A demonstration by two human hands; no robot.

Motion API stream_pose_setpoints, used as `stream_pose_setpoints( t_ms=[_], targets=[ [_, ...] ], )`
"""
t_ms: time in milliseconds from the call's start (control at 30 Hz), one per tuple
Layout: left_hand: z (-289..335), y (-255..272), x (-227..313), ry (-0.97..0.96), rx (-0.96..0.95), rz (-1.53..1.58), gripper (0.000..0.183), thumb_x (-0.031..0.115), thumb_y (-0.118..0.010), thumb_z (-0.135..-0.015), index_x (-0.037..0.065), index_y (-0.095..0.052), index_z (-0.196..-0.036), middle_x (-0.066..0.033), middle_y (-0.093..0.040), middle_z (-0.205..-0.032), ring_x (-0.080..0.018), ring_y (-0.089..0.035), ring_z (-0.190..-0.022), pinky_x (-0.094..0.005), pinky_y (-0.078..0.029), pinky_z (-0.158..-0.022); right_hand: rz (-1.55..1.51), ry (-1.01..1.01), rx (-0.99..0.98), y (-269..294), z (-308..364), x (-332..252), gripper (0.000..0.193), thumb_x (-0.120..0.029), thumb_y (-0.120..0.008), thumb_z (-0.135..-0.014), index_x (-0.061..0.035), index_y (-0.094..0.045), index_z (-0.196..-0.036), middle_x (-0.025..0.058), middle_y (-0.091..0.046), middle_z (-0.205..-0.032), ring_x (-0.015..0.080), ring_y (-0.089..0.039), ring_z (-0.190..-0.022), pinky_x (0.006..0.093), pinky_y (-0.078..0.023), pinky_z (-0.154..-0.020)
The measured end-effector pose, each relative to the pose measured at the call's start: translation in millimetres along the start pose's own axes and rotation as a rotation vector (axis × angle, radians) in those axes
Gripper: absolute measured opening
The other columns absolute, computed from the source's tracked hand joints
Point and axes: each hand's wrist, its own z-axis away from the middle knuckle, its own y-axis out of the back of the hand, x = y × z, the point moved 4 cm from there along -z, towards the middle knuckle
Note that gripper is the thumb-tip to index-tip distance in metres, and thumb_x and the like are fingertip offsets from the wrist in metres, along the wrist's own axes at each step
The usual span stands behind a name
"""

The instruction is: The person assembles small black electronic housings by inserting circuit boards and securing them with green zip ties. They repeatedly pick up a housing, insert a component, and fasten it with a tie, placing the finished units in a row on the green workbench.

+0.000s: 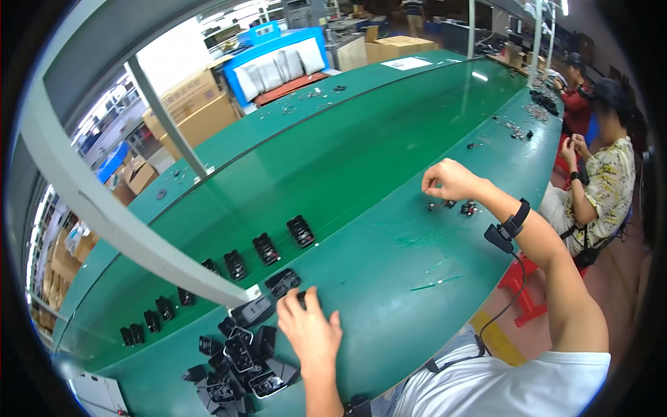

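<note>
My left hand (309, 330) is at the near middle of the green bench, fingers spread and thumb apart. A small dark piece (302, 299) shows between its fingers; whether they touch it is unclear. Just beyond lies an open black plastic housing (283, 281). To its left is a heap of black housings (240, 354), some tipped over. My right hand (451, 181) is raised farther right, thumb and fingers pinched together. Anything in that pinch is too small to make out. Below it sit small black-and-red parts (469, 207).
Several black housings (266, 248) stand in a row on the shiny green conveyor belt (361, 160). A grey post (139, 229) rises beside the heap. Scratches mark the bench surface (417, 306). At right, a person in a patterned shirt (604, 170) sits by loose small parts (517, 131).
</note>
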Motion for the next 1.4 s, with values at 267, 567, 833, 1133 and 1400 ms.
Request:
stream_pose_setpoints(
  t_ms=[267,567,833,1133,1400],
  targets=[
    [-2.5,-17.8,0.7,-0.131,-0.07,0.146,0.048,0.003,-0.074,-0.076,0.007,-0.065,-0.123,-0.0125,-0.057,-0.125,-0.0353,-0.052,-0.119,-0.0448,-0.044,-0.101,0.195,0.107,-0.016,-15.4,33.0,14.0,0.033,-0.016,-0.072,-0.079,-0.0085,-0.069,-0.111,0.0068,-0.073,-0.093,0.0302,-0.069,-0.093,0.0435,-0.055,-0.085],
    [-8.6,-9.4,21.1,-0.294,0.143,0.37,0.038,0.011,-0.082,-0.074,0.005,-0.068,-0.109,-0.0157,-0.058,-0.122,-0.0362,-0.053,-0.119,-0.0447,-0.045,-0.101,-0.134,0.069,0.074,-38.0,24.6,-9.1,0.023,-0.024,-0.074,-0.087,-0.0041,-0.076,-0.098,0.0115,-0.074,-0.089,0.0272,-0.072,-0.081,0.0374,-0.057,-0.073],
    [-10.3,-18.0,29.8,-0.259,0.044,0.865,0.048,0.006,-0.081,-0.078,0.001,-0.066,-0.123,-0.0134,-0.07,-0.112,-0.0216,-0.068,-0.096,-0.0307,-0.055,-0.078,-0.5,0.368,0.004,-73.3,37.8,-158.9,0.02,-0.021,-0.07,-0.09,-0.0023,-0.074,-0.087,0.0121,-0.071,-0.076,0.0262,-0.067,-0.061,0.0364,-0.052,-0.057],
    [-8.1,-23.5,20.3,-0.203,-0.003,0.904,0.019,0.007,-0.069,-0.092,-0.004,-0.068,-0.108,-0.0113,-0.07,-0.095,-0.0181,-0.068,-0.081,-0.0284,-0.053,-0.069,-0.528,0.422,0.207,-79.9,35.9,-179.2,0.011,-0.014,-0.076,-0.084,-0.0048,-0.072,-0.09,0.0088,-0.07,-0.083,0.0224,-0.068,-0.069,0.0347,-0.054,-0.06],
    [-3.2,-55.1,13.2,-0.029,-0.329,1.255,0.02,0.014,-0.057,-0.102,-0.004,-0.066,-0.1,-0.0083,-0.067,-0.082,-0.014,-0.065,-0.076,-0.0282,-0.053,-0.07,-0.701,0.534,0.242,-90.0,40.3,-177.6,0.013,-0.004,-0.076,-0.083,-0.0028,-0.071,-0.095,0.01,-0.072,-0.094,0.022,-0.07,-0.083,0.0332,-0.057,-0.073]
  ],
)
